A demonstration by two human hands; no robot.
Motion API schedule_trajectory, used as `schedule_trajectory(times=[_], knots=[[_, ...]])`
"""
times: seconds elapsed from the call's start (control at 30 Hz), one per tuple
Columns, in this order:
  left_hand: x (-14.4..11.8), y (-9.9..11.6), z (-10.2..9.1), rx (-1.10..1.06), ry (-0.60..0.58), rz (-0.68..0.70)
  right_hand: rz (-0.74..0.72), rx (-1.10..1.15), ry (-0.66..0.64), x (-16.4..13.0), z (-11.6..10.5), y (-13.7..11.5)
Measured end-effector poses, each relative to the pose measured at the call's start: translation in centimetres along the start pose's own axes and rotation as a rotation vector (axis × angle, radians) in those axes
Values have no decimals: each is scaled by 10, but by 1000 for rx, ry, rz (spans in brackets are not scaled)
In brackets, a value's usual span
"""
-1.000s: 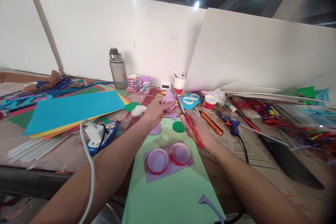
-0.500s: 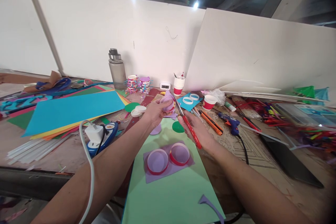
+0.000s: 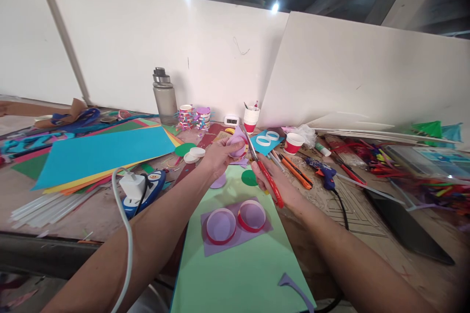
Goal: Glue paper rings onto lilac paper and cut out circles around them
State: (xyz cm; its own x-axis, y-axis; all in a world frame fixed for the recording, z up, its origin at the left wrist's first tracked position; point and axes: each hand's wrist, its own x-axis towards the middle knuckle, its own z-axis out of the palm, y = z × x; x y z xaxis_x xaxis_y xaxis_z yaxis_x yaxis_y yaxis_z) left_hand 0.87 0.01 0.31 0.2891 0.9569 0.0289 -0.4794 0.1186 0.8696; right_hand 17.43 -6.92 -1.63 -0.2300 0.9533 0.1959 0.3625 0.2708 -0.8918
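**Over the light green sheet: scissors at a lilac-covered ring**

Above the far end of the light green sheet (image 3: 242,264), in the head view, the left hand (image 3: 219,157) grips a red-rimmed ring covered with lilac paper (image 3: 237,145), raised off the desk (image 3: 370,215). The right hand (image 3: 282,187) is closed around red-handled scissors (image 3: 265,172), whose blades reach the ring's right edge; whether they bite the paper is hard to tell. Nearer on the sheet, two red rings (image 3: 237,221) sit side by side on a lilac piece. A grey water bottle (image 3: 164,98) stands by the white wall.
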Motion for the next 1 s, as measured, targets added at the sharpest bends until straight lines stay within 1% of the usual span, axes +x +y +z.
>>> schedule_trajectory(times=[0.17, 0.27, 0.47, 0.63, 0.7, 0.87, 1.0], knots=[[0, 1, 0, -9, -16, -11, -10, 0, -28, -1, 0, -2], [-2, 1, 1, 12, -38, 6, 7, -2, -14, -1, 0, -4], [-2, 1, 1, 51, -20, 25, 13, -27, 5, -1, 0, -2], [0, 2, -3, 97, -66, 43, 12, -16, 14, -1, 0, -1], [1, 4, -4, 109, -80, 38, 21, -20, 17, -1, 0, -3], [0, 8, -3, 129, -64, 18, 22, -39, 33, -1, 0, -5], [-2, 11, -2, 127, -83, 3, 30, -46, 48, -1, 1, -5]])
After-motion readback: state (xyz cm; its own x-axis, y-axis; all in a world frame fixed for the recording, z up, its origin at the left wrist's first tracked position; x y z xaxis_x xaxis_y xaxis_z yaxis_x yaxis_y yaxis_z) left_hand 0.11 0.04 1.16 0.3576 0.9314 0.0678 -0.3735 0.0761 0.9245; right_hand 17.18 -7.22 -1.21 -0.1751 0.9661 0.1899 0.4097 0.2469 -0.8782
